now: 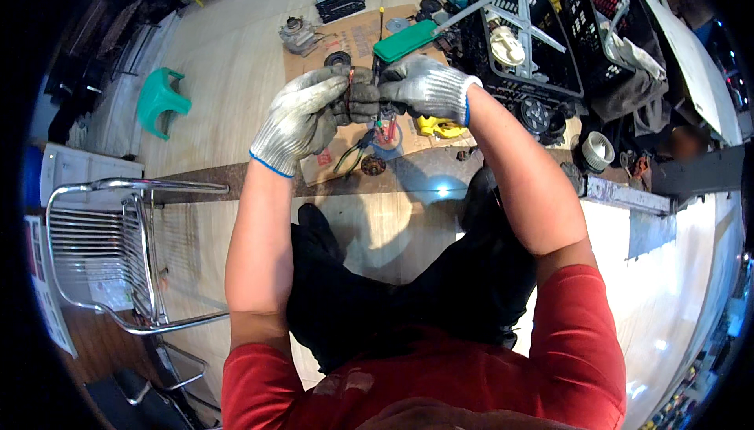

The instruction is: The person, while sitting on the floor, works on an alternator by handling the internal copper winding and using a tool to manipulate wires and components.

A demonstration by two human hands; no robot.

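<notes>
My left hand [305,104], in its glove, is curled nearly closed, and it has hold of a thin copper-coloured wire [350,76], which shows at the fingers. My right hand [428,88], also gloved, is bent in close beside it; I cannot tell how far it is closed or what it holds. Below the left fingers, pliers [363,142] lie on the cardboard [345,41]. A yellow thing [441,128] is just below my right hand.
</notes>
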